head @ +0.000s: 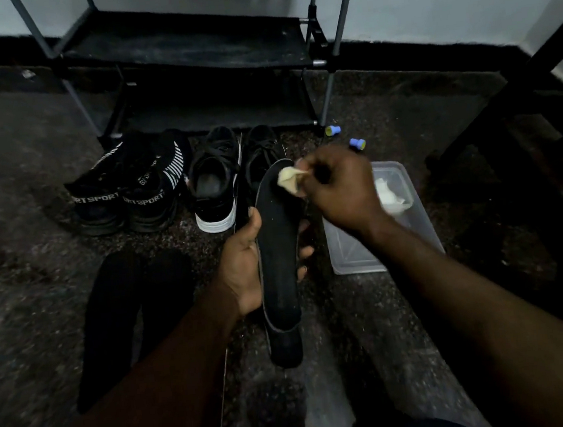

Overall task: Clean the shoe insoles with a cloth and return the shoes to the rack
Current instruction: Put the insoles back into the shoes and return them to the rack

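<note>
My left hand (244, 265) grips a black insole (276, 241) by its middle, toe end pointing away from me. My right hand (336, 190) pinches a small pale cloth (289, 178) against the insole's toe end. A second black insole (286, 347) lies under the held one. Two more black insoles (124, 311) lie on the floor to the left. Ahead stand a pair of black "SPORT" sneakers (127, 197) and a pair of black laced shoes with white soles (215, 185). The black shoe rack (188, 50) stands behind them.
A clear plastic tub (349, 255) with a white cloth (390, 196) in it sits on the floor under my right wrist. Two small blue caps (357, 144) lie near the rack's right leg. A dark furniture frame (519, 87) rises at the right. The floor is dark speckled carpet.
</note>
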The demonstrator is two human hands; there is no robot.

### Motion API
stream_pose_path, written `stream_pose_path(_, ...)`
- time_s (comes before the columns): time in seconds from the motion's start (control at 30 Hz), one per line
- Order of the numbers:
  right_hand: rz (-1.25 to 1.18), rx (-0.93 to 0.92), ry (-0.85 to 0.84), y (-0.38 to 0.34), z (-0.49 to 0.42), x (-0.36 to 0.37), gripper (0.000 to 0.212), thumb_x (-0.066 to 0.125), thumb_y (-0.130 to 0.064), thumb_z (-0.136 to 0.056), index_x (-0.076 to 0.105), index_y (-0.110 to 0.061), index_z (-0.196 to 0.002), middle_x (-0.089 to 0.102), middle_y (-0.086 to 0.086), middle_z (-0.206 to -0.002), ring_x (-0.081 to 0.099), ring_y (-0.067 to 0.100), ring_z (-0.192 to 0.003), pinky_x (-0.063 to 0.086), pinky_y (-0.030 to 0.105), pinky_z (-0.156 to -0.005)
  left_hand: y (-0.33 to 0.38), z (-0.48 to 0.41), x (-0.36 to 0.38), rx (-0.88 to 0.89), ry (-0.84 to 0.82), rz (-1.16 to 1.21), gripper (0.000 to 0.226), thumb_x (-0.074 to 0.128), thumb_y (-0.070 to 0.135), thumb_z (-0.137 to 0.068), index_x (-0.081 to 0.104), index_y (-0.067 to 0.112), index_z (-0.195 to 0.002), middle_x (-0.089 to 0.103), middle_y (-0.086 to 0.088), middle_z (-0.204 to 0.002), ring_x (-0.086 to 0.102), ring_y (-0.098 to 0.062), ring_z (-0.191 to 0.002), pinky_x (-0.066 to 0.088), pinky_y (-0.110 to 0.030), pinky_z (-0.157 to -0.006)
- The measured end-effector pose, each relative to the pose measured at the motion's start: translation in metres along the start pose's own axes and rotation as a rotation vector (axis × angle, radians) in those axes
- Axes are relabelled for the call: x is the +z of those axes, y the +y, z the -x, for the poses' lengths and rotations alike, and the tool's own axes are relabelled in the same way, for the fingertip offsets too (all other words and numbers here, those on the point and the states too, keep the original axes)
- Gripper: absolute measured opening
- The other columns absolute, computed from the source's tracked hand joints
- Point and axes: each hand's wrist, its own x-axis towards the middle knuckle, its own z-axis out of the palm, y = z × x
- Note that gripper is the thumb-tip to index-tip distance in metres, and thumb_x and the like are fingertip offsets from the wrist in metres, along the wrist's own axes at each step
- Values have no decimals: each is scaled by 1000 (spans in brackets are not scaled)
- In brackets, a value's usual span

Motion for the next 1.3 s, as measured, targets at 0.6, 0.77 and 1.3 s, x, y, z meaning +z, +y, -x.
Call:
stream_pose_path(0.6,249,-175,-196,-25,55,44,3,74,-17,-85,73,-19,-88,73,6,-89,69,29,-83,55,38,-72,0,20,-3,83,64,144,70,34,62,-103,55,10,-145,67,-17,-130,65,-33,-117,49,-49,-101)
stream_pose_path(0.77,262,10,51,-22,27,29,11,69,-12,-83,70,-21,-88,69,2,-89,65,23,-83,50,35,-72,4,25,-7,59,-4,79,66,33,61,-101,59,14,-141,64,-15,-140,66,-38,-120,55,-51,-97)
stream_pose_path(1.3,160,-138,-237,-43,69,45,9,70,-23,-87,78,-22,-90,76,2,-94,71,24,-87,56,35,-78,11,24,0,84,58,148,68,37,62,-101,65,6,-129,69,-19,-124,67,-31,-113,50,-43,-101)
